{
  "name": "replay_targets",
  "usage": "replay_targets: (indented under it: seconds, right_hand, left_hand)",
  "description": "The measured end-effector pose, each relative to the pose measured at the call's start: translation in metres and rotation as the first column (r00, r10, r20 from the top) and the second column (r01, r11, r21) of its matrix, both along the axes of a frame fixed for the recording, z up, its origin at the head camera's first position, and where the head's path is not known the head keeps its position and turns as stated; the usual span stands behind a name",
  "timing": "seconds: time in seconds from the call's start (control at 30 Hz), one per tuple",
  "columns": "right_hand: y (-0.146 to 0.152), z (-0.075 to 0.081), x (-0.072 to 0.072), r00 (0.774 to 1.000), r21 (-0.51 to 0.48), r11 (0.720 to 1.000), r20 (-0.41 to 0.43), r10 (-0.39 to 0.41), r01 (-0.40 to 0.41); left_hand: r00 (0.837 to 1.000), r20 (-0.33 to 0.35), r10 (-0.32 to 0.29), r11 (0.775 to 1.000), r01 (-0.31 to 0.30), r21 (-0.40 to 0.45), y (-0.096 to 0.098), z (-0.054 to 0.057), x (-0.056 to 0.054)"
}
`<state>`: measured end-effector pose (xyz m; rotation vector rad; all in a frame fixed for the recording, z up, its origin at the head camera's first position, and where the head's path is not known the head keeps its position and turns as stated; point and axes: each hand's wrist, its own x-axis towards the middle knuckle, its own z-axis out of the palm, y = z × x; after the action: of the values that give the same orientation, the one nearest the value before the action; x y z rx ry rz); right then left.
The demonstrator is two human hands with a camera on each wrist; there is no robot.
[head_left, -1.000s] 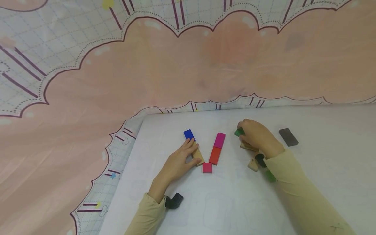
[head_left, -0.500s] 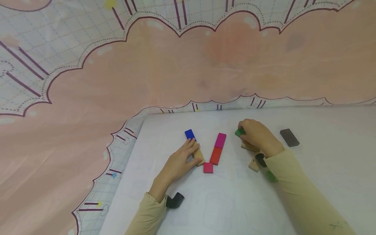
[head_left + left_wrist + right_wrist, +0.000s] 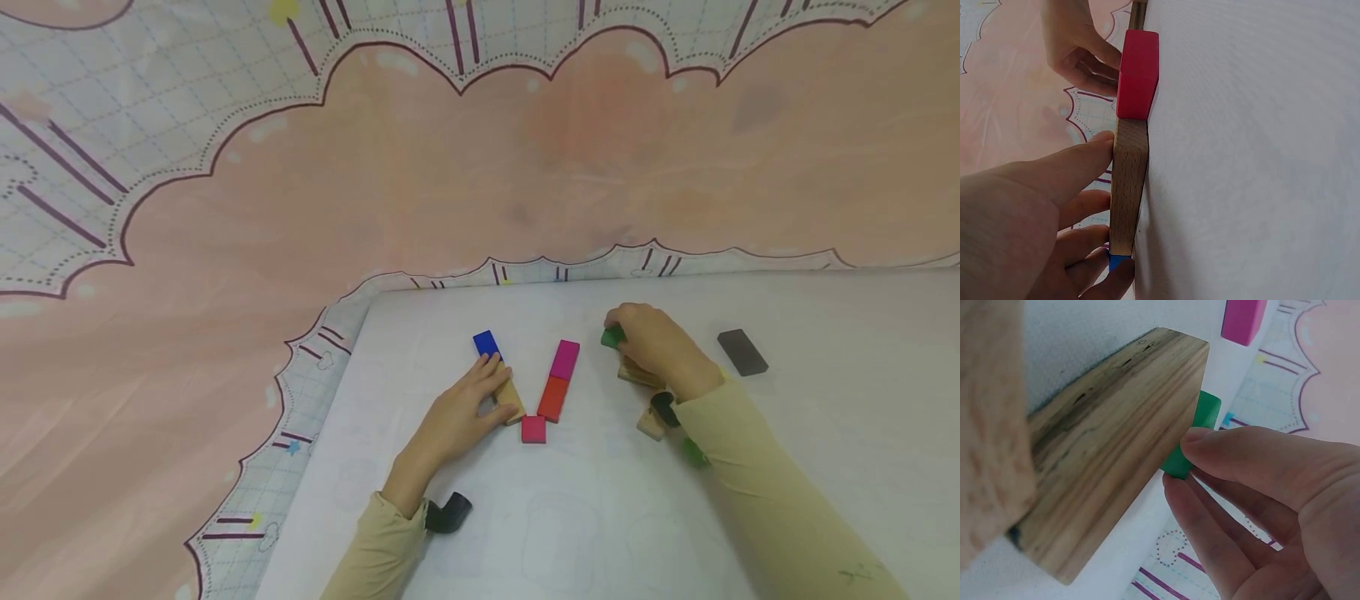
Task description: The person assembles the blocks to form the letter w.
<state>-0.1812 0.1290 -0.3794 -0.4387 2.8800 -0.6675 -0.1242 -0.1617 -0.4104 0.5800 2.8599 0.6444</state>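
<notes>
My left hand [image 3: 454, 415] rests over a plain wooden block [image 3: 510, 397], its fingertips reaching the blue block [image 3: 486, 342] joined to the far end. In the left wrist view the thumb lies at the wooden block's near end, beside a red block [image 3: 1139, 75]. Between thumb and fingers, my right hand [image 3: 657, 343] pinches a green block [image 3: 1209, 410], partly hidden behind a larger wooden block [image 3: 1116, 444] in the right wrist view. A magenta block [image 3: 565, 359] and an orange-red block [image 3: 553, 399] form a slanting row, making a V with the blue and wooden row.
A dark grey block [image 3: 742, 352] lies to the right of my right hand. Under my right wrist are a small wooden block [image 3: 649, 424] and another green block [image 3: 695, 452], partly covered by the sleeve. The white table [image 3: 570, 517] meets a patterned cloth [image 3: 450, 183] behind and left.
Both hands stay nearly in place, the left on the wooden and blue blocks, the right still pinching the green block. The whole head view shifts slightly to the right.
</notes>
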Motion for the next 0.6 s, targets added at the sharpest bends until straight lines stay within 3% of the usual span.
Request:
replay_targets:
  seconds: [0.3, 0.6]
  right_hand:
    - [-0.0011, -0.0027, -0.0004, 0.999, -0.04, 0.999, -0.048, 0.014, -0.016]
    - [-0.0049, -0.0057, -0.0025, 0.999, -0.075, 0.997, -0.028, 0.023, -0.025]
  left_hand:
    - [1.0, -0.002, -0.006, 1.0, 0.006, 0.002, -0.0004, -0.0013, -0.0012]
    - [1.0, -0.005, -0.012, 1.0, 0.012, 0.003, -0.0004, -0.0009, -0.0015]
